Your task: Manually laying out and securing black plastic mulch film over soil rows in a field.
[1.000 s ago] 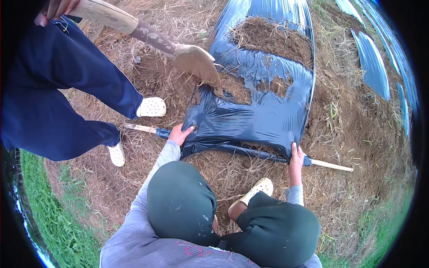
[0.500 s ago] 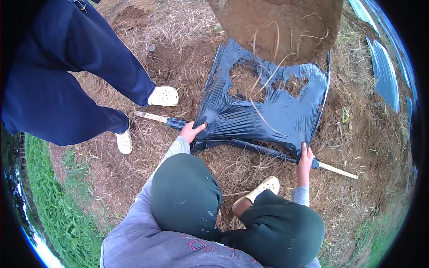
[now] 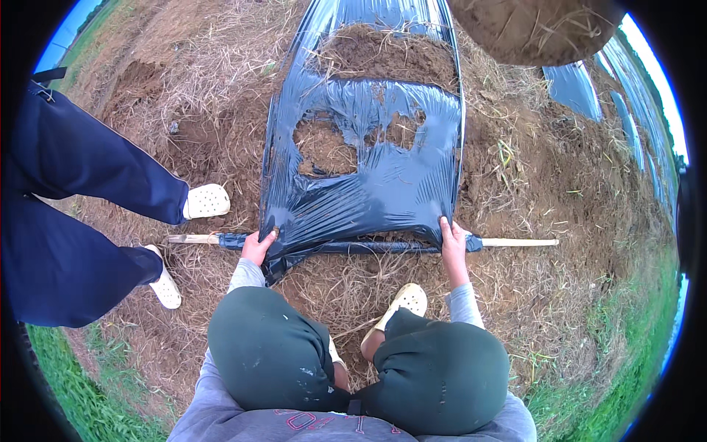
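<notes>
A torn, shiny black plastic sheet point(image 3: 398, 177) stretches away from me over the soil, with large ragged holes in its middle. My left hand point(image 3: 257, 247) grips its near left corner, thumb on top and fingers wrapped under. At the near right corner, my right hand point(image 3: 453, 243) pinches the sheet in the same way. Between my hands the plastic is drawn into tight folds. Just beyond the near edge lies a wooden pole point(image 3: 519, 242) with black plastic wound round its middle; its bare ends stick out on both sides.
A person in dark blue trousers point(image 3: 110, 151) and pale clogs stands at my left. Loose soil point(image 3: 390, 55) weighs on the sheet farther off. A muddy, rounded thing point(image 3: 541, 29) hangs into view at upper right. More plastic strips point(image 3: 574, 90) lie beyond; grass point(image 3: 96, 383) grows at lower left.
My view has turned and tilted up, so more of the sheet's far part shows. Both hands keep their hold on the plastic. The muddy rounded thing now appears farther right.
</notes>
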`<state>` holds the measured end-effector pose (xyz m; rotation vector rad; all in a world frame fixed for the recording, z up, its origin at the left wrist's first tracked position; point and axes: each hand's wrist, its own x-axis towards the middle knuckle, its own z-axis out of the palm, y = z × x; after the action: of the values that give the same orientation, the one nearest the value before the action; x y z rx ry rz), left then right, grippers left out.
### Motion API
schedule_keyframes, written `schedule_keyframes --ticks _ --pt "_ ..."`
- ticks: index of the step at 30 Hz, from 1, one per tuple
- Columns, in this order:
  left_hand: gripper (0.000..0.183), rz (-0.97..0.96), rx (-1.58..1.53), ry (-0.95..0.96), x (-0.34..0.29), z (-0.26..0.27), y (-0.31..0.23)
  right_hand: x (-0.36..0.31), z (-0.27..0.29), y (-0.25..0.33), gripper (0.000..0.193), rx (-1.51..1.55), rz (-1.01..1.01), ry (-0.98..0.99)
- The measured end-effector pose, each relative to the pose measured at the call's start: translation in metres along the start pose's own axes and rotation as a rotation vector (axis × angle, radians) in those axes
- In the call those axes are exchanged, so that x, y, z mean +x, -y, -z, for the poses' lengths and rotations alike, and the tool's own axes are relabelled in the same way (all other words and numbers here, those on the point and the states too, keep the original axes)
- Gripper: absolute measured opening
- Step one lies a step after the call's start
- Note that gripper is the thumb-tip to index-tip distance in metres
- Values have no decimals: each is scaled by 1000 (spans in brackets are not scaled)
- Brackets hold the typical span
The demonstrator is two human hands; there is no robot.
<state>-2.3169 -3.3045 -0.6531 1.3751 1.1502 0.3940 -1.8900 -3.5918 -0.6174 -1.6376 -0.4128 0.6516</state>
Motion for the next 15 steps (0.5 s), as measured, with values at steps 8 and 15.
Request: schedule_keyframes --ticks 8,15 --pt "34 -15 11 0 -2 1 -7 1 -1 -10 32 -116 -20 -10" --pt "34 -38 17 -43 -14 9 -17 -52 1 4 30 -168 -6 -7"
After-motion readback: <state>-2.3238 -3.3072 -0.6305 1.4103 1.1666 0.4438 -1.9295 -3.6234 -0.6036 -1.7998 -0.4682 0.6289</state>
